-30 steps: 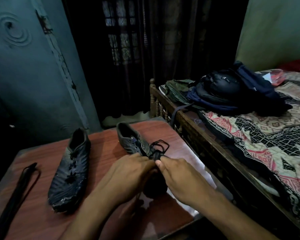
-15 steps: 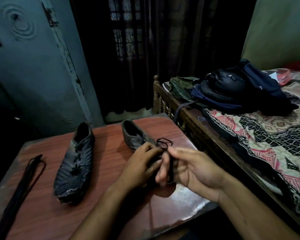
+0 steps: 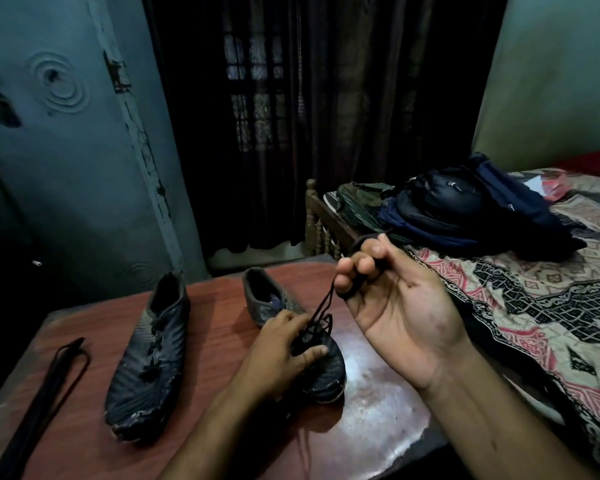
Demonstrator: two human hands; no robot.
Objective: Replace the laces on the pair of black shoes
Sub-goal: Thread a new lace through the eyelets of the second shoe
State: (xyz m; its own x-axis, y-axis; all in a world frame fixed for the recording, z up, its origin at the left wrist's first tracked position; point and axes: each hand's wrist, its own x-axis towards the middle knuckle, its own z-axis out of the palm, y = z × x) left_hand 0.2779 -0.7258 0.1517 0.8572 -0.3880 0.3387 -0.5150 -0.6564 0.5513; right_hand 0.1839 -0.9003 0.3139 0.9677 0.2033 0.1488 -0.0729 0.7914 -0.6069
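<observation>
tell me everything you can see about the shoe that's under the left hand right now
The right-hand shoe is black, low-cut and worn-looking, lying upright on the reddish table, toe toward the camera, heel opening away. The left hand rests on its middle, holding it down. A black lace rises from its eyelets to the raised right hand, whose fingers pinch it.
</observation>
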